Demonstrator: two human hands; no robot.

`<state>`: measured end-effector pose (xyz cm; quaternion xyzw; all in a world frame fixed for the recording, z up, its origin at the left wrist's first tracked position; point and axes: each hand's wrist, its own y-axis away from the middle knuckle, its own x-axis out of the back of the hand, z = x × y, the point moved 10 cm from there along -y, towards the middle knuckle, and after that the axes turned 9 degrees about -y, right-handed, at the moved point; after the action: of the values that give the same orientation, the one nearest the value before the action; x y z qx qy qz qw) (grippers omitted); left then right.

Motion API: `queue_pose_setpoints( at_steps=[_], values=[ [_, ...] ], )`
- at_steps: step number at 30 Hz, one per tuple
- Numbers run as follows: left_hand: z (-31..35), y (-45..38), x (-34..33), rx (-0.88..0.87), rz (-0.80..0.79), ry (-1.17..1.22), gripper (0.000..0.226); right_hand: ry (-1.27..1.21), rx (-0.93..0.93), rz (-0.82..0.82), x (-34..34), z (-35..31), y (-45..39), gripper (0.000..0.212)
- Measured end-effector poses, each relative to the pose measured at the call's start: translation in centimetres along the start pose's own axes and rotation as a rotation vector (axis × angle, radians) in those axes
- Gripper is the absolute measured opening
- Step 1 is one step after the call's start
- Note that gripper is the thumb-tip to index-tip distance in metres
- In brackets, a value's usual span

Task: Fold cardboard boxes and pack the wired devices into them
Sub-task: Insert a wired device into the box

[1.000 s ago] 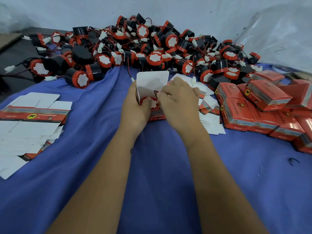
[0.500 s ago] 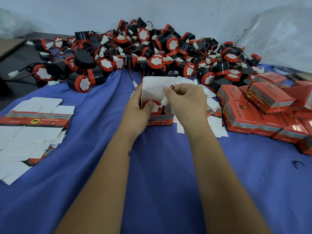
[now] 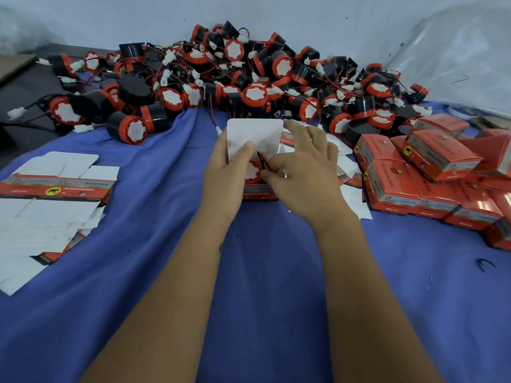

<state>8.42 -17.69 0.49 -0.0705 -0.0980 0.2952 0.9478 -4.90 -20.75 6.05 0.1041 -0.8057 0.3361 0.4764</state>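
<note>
Landmark: the open box (image 3: 260, 192) standing on the blue cloth (image 3: 166, 272) of the table, in the middle of the view; every place below is told from it.
Box: upright, mouth upward, its white lid flap (image 3: 253, 132) raised at the far side.
Device: one red-and-black device (image 3: 253, 171) sits inside the box, white face toward the camera; its red and black wire (image 3: 262, 161) loops up out of the mouth.
Left hand (image 3: 231, 172): curled round the near-left side of the box, thumb lying across the inside of the flap; it holds the box steady.
Right hand (image 3: 301, 172): at the right side of the mouth, thumb and forefinger pinching the wire just above the device, the other fingers spread toward the flap's right corner.
Key relation: the wire stands up from the mouth while the flap hinges at the far edge, so the wire probably has to go down beside the device before the flap can fold toward the person; the right hand is the nearer one for that.
Loose devices (image 3: 249, 78): heaped behind the box.
Packed boxes (image 3: 414, 172): stacked to its right.
Flat boxes (image 3: 49, 194): piled well to its left.
</note>
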Motion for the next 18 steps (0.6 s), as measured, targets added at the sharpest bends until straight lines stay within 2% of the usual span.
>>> queue_pose_setpoints(
  at_steps=[7,9,12,14,16,18],
  values=[
    [-0.3,0.0,-0.6,0.037,-0.017,-0.04,0.047,-0.091,0.033,0.007,-0.4,-0.3,0.1,0.022],
    [-0.5,-0.1,-0.5,0.059,-0.024,-0.052,0.046,-0.371,-0.065,0.068,-0.2,0.3,0.3,0.022],
    [-0.5,-0.1,-0.4,0.062,-0.033,-0.06,0.042,-0.777,-0.291,0.338,1.0,2.5,1.2,0.014],
    [-0.5,-0.1,-0.2,0.05,-0.027,-0.08,0.04,-0.892,-0.394,0.454,1.2,4.1,1.7,0.03],
    [-0.5,-0.2,0.0,0.043,-0.019,-0.116,0.038,-1.016,-0.443,0.415,0.4,5.0,1.4,0.034],
    [-0.6,-0.3,0.0,0.041,-0.015,-0.139,0.039,-1.082,-0.435,0.329,-0.5,4.9,1.0,0.027]
  ],
)
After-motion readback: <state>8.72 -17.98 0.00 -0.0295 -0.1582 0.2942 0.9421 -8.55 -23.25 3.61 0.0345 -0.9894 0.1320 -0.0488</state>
